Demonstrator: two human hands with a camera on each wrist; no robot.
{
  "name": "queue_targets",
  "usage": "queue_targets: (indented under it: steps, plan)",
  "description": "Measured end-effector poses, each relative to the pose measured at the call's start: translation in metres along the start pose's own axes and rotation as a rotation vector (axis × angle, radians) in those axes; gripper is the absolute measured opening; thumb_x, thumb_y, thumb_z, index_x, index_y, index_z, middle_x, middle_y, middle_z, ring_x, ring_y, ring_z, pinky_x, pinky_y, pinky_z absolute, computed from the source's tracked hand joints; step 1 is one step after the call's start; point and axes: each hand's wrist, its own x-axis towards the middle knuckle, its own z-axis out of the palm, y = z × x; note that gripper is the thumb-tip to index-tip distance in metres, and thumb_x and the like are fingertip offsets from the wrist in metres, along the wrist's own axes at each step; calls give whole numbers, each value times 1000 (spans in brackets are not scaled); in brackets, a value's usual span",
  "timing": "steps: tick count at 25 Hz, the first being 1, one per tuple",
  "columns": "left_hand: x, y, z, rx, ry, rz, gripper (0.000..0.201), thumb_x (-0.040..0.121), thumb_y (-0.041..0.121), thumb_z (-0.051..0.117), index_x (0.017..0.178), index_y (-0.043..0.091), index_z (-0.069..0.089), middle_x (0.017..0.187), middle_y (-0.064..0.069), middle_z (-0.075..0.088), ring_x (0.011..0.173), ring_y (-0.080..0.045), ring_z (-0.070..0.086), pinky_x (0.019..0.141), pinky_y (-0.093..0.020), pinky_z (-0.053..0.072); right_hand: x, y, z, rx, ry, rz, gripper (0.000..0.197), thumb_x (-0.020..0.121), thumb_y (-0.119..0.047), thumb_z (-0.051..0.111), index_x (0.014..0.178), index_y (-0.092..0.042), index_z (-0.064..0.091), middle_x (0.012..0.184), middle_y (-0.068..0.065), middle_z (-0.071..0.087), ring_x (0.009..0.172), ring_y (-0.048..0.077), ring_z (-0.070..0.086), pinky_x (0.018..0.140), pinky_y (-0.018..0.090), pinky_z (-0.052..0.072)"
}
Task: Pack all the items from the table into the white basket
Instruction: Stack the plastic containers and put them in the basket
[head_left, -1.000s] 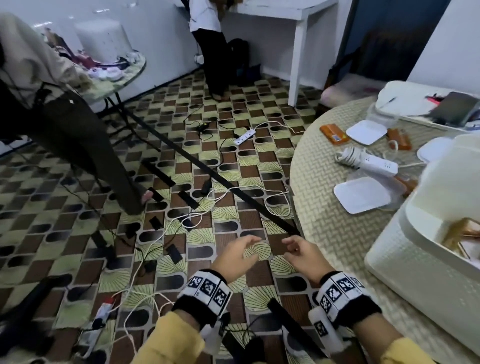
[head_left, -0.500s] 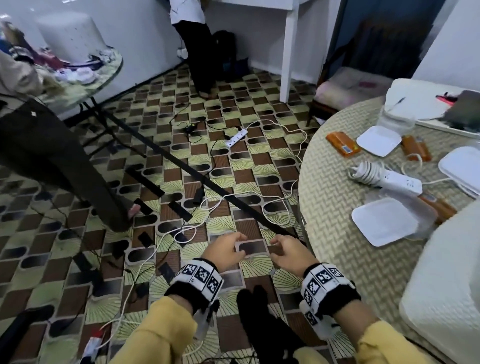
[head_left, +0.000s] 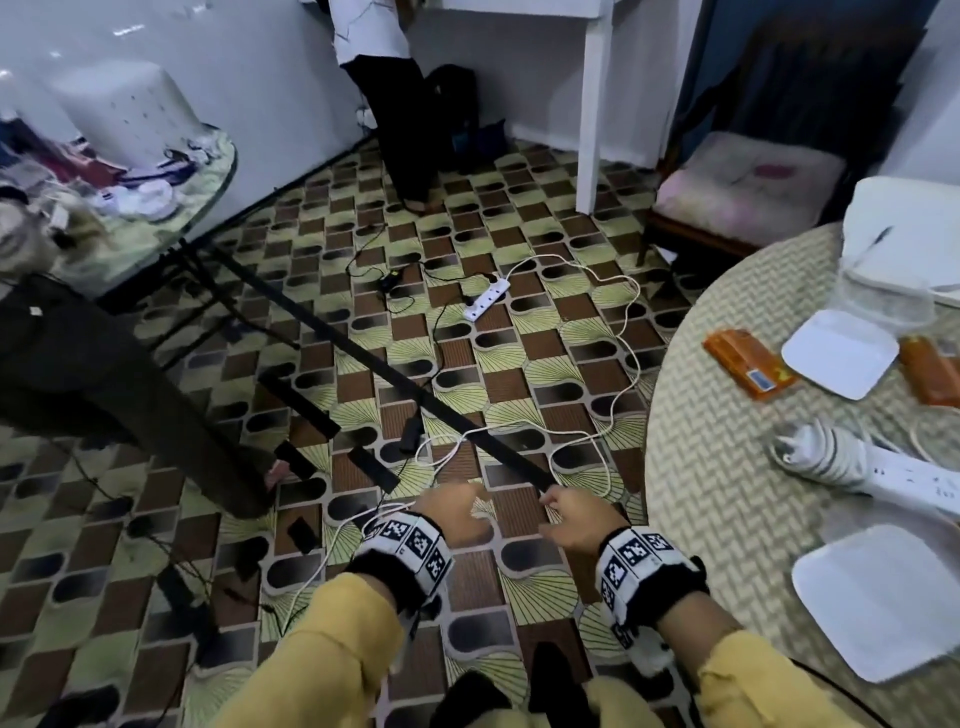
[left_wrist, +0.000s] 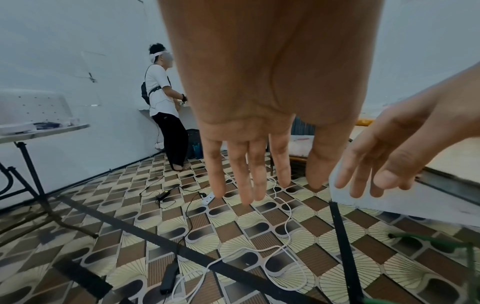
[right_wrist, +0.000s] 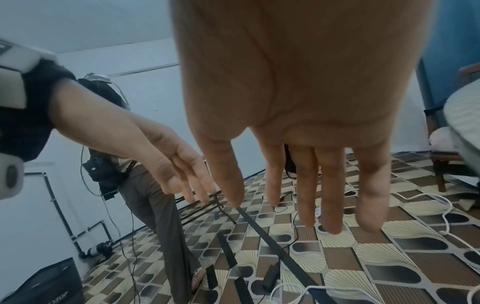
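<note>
My round woven-top table (head_left: 727, 519) has orange packets (head_left: 748, 371), white square lids (head_left: 840, 353) and a coiled power strip (head_left: 852, 460) lying on it.

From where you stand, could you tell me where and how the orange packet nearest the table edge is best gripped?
Pinch the orange packet across its narrow width, near the middle, coming from above with the right hand. It lies flat, long and slim, clear of the white lid beside it.

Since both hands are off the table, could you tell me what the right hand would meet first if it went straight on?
Probably nothing but floor: the right hand points past the table toward the black strip; depth unclear.
</note>
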Motion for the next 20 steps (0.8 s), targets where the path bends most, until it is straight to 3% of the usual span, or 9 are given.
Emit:
queue_targets:
  steps: [5, 10, 17, 20]
  plan:
    - [47, -12, -43, 40, -2, 5, 47, 94, 32, 51, 137, 16, 44, 136, -7, 53, 123, -24, 50, 97, -31, 42, 42, -2, -37, 26, 47, 10, 42, 87, -32, 61, 126, -18, 53, 124, 6, 59, 112, 22, 58, 93, 31, 47]
    - [107, -23, -81, 53, -52, 80, 46, 91, 37, 54, 132, 19, 47, 132, -5, 55, 119, -24, 52, 97, -35, 44, 82, -2, -74, 58, 99, 69, 41, 87, -33, 61, 126, -20, 54, 129, 1, 57, 120, 21, 53, 97, 30, 42]
    - [218, 0, -166, 243, -44, 319, 49, 89, 36, 56, 134, 20, 47, 135, -5, 53, 124, -23, 50, 102, -35, 40, 140, 8, -138, 208, 287, 278, 44, 87, -38, 60, 125, -19, 51, 120, 5, 60, 108, 23, 58, 82, 27, 41]
    - [256, 16, -190, 324, -86, 434, 48, 89, 38, 56, 133, 22, 47, 132, -5, 55, 121, -22, 52, 101, -37, 41, 141, 14, -155, 270, 365, 377, 48, 87, -40, 59, 129, -20, 50, 123, 6, 58, 110, 23, 57, 89, 30, 45]
